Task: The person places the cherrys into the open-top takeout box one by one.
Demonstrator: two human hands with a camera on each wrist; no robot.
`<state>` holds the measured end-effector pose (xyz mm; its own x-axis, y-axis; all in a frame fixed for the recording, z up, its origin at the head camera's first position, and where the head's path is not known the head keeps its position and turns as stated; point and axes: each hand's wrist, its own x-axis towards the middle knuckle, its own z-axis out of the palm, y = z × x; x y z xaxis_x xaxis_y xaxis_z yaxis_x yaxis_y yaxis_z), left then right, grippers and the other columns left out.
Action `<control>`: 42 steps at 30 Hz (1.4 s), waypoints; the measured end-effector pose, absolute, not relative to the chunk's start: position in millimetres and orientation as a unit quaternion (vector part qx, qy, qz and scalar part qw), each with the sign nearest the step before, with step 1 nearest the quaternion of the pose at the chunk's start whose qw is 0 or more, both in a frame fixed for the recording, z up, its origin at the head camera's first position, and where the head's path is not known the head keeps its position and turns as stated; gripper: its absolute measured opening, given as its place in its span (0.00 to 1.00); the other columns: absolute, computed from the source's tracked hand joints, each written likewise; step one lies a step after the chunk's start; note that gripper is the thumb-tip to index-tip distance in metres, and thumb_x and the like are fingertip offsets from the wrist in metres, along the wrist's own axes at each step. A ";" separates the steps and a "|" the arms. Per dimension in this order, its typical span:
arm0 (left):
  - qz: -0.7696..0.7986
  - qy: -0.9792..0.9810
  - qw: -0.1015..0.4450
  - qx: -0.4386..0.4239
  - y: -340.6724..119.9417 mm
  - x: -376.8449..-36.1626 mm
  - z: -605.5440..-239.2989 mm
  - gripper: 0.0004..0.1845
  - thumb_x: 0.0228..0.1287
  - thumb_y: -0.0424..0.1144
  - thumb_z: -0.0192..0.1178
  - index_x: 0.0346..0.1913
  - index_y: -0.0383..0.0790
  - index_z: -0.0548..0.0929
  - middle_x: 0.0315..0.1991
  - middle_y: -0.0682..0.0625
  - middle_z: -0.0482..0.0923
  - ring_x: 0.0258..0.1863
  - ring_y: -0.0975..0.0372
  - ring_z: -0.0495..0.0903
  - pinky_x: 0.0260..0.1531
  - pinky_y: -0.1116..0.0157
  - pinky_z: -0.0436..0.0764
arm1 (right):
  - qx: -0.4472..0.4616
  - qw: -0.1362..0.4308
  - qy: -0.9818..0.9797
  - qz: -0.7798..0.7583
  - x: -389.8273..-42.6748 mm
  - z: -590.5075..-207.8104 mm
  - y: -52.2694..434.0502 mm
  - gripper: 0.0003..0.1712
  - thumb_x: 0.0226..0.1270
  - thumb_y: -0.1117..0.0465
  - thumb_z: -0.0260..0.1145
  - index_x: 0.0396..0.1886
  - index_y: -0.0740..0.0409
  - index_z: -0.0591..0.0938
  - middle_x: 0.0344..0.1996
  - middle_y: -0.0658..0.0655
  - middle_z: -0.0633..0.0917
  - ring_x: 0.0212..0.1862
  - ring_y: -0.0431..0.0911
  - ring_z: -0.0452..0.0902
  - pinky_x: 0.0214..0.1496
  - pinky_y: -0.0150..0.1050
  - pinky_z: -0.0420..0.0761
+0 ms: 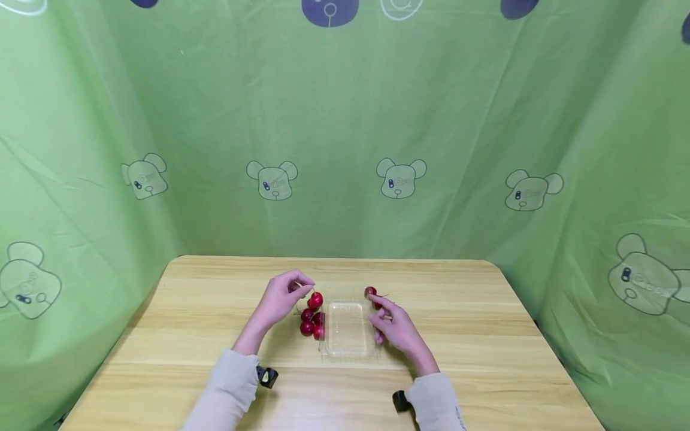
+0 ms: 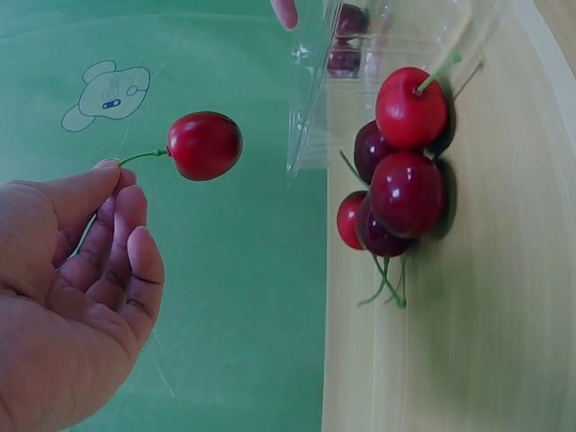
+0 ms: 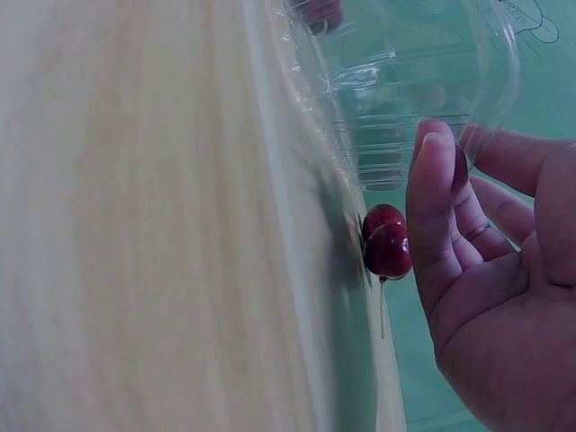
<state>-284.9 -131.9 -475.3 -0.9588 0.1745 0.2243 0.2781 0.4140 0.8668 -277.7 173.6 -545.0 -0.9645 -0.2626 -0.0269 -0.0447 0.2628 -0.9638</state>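
Note:
My left hand (image 1: 281,297) pinches the green stem of a red cherry (image 2: 205,146) between thumb and forefinger, and the fruit hangs free. Several more cherries (image 2: 408,195), bright to dark red, cluster on the table below it, against the left side of a clear plastic box (image 1: 347,354). My right hand (image 1: 396,326) is at the box's right side, its forefinger stretched and its thumb apart. In the right wrist view, its fingertips (image 3: 436,144) overlap the box wall; whether they touch it is unclear. Dark cherries (image 3: 389,250) lie beside that hand, partly hidden by it in the head view.
The wooden table (image 1: 474,359) has rounded far corners. A green curtain (image 1: 334,227) printed with bear heads hangs behind it and along both sides. Dark wrist devices (image 1: 266,377) sit at both sleeves.

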 end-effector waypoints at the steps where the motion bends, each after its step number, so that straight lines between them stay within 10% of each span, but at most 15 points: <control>1: -0.524 -0.840 0.049 -0.135 -130.4 -285.7 -475.6 0.05 0.71 0.34 0.65 0.45 0.38 0.87 0.39 0.39 0.86 0.33 0.54 0.83 0.31 0.69 0.80 | -0.097 0.091 0.790 -0.599 -277.8 -545.1 173.6 0.33 0.77 0.67 0.63 0.78 0.58 0.67 0.33 0.58 0.78 0.23 0.47 0.79 0.24 0.39 0.84; 20: -0.514 -0.844 0.035 -0.149 -105.5 -298.9 -484.4 0.05 0.72 0.35 0.65 0.46 0.40 0.87 0.42 0.40 0.87 0.33 0.61 0.81 0.34 0.68 0.82 | -0.089 0.090 0.792 -0.598 -279.0 -549.0 173.7 0.33 0.77 0.66 0.63 0.78 0.57 0.67 0.34 0.56 0.77 0.22 0.48 0.78 0.23 0.41 0.83; 30: -0.521 -0.840 0.039 -0.147 -95.3 -304.9 -492.4 0.05 0.71 0.34 0.64 0.45 0.40 0.87 0.40 0.44 0.87 0.38 0.48 0.85 0.35 0.68 0.83 | -0.088 0.087 0.794 -0.595 -278.5 -546.8 173.8 0.33 0.77 0.66 0.63 0.78 0.57 0.67 0.33 0.56 0.77 0.22 0.48 0.79 0.23 0.42 0.84; 42: -0.506 -0.850 0.036 -0.144 -88.3 -312.1 -502.1 0.04 0.72 0.35 0.64 0.45 0.40 0.87 0.40 0.49 0.87 0.37 0.62 0.82 0.37 0.66 0.83 | -0.085 0.089 0.800 -0.587 -277.6 -546.3 173.6 0.33 0.77 0.65 0.63 0.78 0.55 0.67 0.34 0.56 0.77 0.23 0.48 0.79 0.23 0.42 0.83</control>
<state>-312.1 -88.3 -502.1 -0.9562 0.2080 0.2059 0.2801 0.4463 0.8499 -277.6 173.6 -546.3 -0.9699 -0.2397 -0.0431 -0.0309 0.2964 -0.9546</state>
